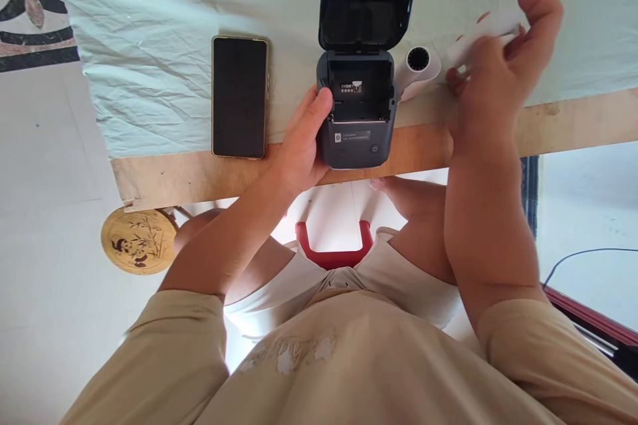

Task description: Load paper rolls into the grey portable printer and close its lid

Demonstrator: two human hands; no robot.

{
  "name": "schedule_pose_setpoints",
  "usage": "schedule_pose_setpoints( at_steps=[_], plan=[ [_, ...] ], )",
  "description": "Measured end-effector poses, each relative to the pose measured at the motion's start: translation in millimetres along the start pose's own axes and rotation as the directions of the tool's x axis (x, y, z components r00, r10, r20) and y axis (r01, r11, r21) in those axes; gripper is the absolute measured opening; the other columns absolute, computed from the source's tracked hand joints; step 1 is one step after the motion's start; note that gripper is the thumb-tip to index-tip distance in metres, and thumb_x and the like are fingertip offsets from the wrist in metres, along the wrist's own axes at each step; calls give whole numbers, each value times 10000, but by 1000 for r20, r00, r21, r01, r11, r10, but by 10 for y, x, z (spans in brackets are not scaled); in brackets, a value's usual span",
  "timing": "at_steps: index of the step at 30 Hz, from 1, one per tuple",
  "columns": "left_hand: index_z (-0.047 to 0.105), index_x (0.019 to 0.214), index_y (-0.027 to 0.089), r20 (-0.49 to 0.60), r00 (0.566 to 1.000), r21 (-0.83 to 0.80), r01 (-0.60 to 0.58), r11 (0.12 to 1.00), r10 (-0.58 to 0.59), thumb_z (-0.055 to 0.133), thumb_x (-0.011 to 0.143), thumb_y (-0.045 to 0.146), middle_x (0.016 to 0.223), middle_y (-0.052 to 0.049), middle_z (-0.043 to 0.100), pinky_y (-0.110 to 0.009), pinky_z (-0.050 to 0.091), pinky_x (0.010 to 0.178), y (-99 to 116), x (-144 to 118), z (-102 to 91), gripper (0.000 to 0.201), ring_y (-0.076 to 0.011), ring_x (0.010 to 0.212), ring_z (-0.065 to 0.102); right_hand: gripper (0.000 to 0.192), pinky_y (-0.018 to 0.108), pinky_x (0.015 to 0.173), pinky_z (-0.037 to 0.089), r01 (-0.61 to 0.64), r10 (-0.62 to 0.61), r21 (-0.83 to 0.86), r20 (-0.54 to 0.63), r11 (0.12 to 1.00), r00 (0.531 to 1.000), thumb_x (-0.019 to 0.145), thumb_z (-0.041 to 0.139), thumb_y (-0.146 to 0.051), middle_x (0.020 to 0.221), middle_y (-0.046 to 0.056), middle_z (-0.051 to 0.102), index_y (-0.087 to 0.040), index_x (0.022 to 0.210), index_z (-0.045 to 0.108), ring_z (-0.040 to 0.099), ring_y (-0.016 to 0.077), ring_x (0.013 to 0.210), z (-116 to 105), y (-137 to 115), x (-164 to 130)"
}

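Note:
A dark portable label printer (355,139) stands at the table's front edge with its lid (366,13) swung up and its paper bay exposed. My left hand (308,136) is closed around the printer's left side, thumb on the top edge. Just right of the printer lies a white paper roll (423,73) with a black core. Farther right, my right hand (493,70) is curled over a white piece of label paper (491,25) with reddish marks. Both are smeared by motion, and the fingers hide part of the paper.
A dark-screened phone (240,97) lies left of the printer. A pale green cloth (164,0) covers the table, with its bare wooden edge (199,176) along the front. Below on the left is a round wooden stool (139,240); a red stool frame (333,257) shows between the legs.

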State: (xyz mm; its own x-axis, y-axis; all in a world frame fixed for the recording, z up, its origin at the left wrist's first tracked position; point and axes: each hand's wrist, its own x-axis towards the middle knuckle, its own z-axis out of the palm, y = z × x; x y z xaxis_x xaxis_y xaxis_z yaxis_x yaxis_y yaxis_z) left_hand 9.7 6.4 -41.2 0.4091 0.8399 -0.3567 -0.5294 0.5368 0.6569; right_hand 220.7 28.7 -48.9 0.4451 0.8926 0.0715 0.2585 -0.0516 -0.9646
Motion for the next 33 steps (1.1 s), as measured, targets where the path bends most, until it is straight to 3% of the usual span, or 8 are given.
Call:
schedule_pose_setpoints(
  at_steps=[3, 6, 9, 12, 15, 19, 24, 33],
  plan=[
    [538, 957, 231, 28, 1000, -29, -1, 1000, 2, 463, 789, 450, 1047, -17, 608, -328, 467, 905, -8, -6, -23, 286, -189, 1079, 550, 289, 339, 674, 470, -246, 279, 399, -26, 884, 960, 696, 277, -135, 999, -20, 513, -301, 899, 399, 561, 153, 952, -9, -28, 76],
    [538, 957, 222, 32, 999, -40, 4, 999, -3, 475, 788, 429, 1035, -23, 615, -324, 452, 927, -4, -4, -21, 274, -182, 1098, 538, 219, 330, 708, 488, -313, 349, 481, 15, 819, 937, 725, 285, -198, 960, -12, 518, -306, 845, 432, 570, 144, 936, -7, -39, 114],
    [548, 947, 211, 17, 1000, -45, -8, 999, 8, 443, 801, 416, 996, -24, 628, -312, 445, 928, 1, 7, -7, 273, -182, 1126, 519, 273, 322, 734, 496, -159, 209, 339, -113, 927, 971, 753, 340, -188, 1138, -28, 442, -339, 967, 417, 572, 130, 932, 21, -62, 62],
    [546, 969, 203, -13, 1000, -23, 3, 1000, -4, 412, 805, 434, 1000, -24, 622, -334, 461, 895, -6, 14, -4, 314, -195, 1110, 529, 427, 332, 732, 512, 157, -137, 91, -192, 983, 972, 765, 294, -114, 1344, -48, 279, -355, 1115, 337, 556, 132, 972, 52, -129, -57],
    [548, 985, 204, -8, 1000, -8, 3, 1000, -3, 414, 799, 453, 1004, -27, 617, -355, 463, 881, -20, 13, -14, 339, -209, 1088, 539, 439, 324, 723, 528, 427, -425, -26, -158, 904, 891, 791, 276, -95, 1323, -41, 300, -350, 1146, 317, 538, 150, 1040, 68, -224, -175],
    [568, 930, 228, 23, 1000, 33, 5, 999, -6, 460, 784, 455, 976, -30, 621, -356, 452, 873, -18, 5, -21, 291, -203, 1012, 560, 344, 327, 787, 502, 638, -637, -36, 38, 769, 770, 807, 422, -176, 1137, -73, 483, -356, 1100, 431, 578, 147, 962, 136, -372, -301],
    [556, 881, 247, 51, 997, 45, -63, 997, 61, 485, 798, 372, 865, 5, 588, -291, 465, 730, 6, -3, 1, 165, -128, 784, 583, 364, 328, 745, 501, 656, -574, -173, 358, 735, 737, 696, 554, -167, 1010, -50, 597, -329, 1019, 507, 590, 164, 910, 325, -507, -467],
    [530, 940, 243, 72, 995, 73, -78, 994, 73, 437, 827, 291, 832, 12, 557, -224, 454, 658, 9, -19, 20, 155, -103, 746, 590, 215, 363, 767, 486, 648, -511, -395, 404, 651, 759, 677, 530, -169, 960, -58, 659, -298, 848, 511, 614, 166, 795, 332, -416, -481]
  ],
)
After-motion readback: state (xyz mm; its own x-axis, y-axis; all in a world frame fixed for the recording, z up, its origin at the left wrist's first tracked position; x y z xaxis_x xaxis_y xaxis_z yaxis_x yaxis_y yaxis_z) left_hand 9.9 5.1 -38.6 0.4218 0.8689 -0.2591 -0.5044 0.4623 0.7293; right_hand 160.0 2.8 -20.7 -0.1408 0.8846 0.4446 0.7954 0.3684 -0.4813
